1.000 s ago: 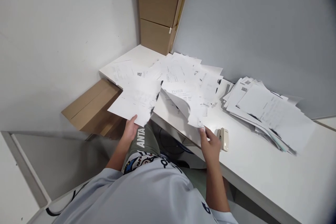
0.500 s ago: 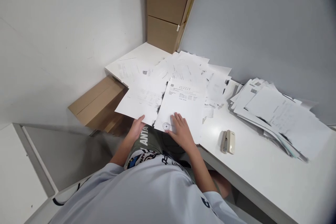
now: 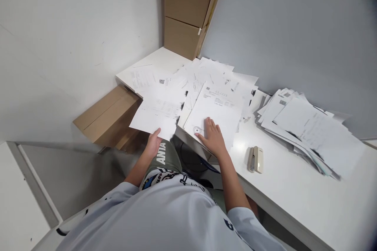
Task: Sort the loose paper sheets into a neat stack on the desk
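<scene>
My left hand [image 3: 153, 141] grips the near edge of a white printed sheet [image 3: 160, 111] that sticks out past the desk's left end. My right hand [image 3: 213, 138] lies flat, fingers stretched out, on a stamped printed page [image 3: 219, 110] at the desk's front edge. That page lies on top of a loose spread of papers [image 3: 206, 76] covering the desk's left part. A round stamp mark on it shows just left of my fingers.
A beige stapler [image 3: 255, 159] lies on the white desk [image 3: 294, 188] right of my right hand. A second heap of papers [image 3: 306, 129] sits further right by the grey partition. Cardboard boxes stand stacked in the corner [image 3: 185, 11], another [image 3: 106, 115] low beside the desk.
My right hand laid a curled page flat on the spread, then slid it right and further onto the desk. My left hand kept hold of its sheet.
</scene>
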Demonstrator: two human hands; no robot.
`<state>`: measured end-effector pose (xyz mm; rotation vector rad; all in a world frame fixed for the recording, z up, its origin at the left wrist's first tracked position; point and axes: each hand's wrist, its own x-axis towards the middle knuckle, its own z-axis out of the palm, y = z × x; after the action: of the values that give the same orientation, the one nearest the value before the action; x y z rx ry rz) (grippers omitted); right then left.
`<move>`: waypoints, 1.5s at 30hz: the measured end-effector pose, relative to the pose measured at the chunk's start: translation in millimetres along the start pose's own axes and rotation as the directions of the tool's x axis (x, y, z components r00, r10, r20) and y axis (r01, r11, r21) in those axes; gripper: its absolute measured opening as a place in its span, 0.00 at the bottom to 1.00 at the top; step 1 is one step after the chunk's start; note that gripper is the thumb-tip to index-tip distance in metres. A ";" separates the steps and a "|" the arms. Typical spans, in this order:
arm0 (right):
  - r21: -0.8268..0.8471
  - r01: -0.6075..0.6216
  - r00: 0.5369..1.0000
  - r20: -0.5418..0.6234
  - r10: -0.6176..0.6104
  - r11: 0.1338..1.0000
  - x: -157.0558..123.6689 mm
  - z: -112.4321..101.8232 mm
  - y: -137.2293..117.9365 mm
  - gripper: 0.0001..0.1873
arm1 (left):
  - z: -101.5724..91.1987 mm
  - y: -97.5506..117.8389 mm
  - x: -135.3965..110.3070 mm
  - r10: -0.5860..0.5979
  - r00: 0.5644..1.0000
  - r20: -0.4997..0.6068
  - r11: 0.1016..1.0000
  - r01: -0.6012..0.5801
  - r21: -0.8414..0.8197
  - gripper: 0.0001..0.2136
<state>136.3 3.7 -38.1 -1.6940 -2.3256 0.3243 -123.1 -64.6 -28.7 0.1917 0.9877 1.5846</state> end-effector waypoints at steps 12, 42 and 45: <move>0.046 -0.139 0.989 -0.035 0.141 0.989 25.1 -11.6 18.7 0.34 | -11.3 -8.4 5.2 0.005 1.000 0.000 1.000 -0.005 0.012 0.20; 0.161 0.289 0.926 -0.296 -0.233 0.944 -0.4 -37.6 -92.0 0.23 | -7.3 -17.9 -13.6 -0.007 1.000 -0.008 0.985 0.008 0.170 0.16; 0.162 0.452 0.891 -0.129 -0.436 0.877 11.9 -24.4 -146.3 0.21 | -8.8 -32.0 -12.9 0.005 1.000 -0.020 0.975 0.000 0.221 0.14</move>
<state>9.2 -28.1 32.5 -1.0222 -2.4394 0.3541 -101.2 -81.9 -50.8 0.3310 1.1804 1.4795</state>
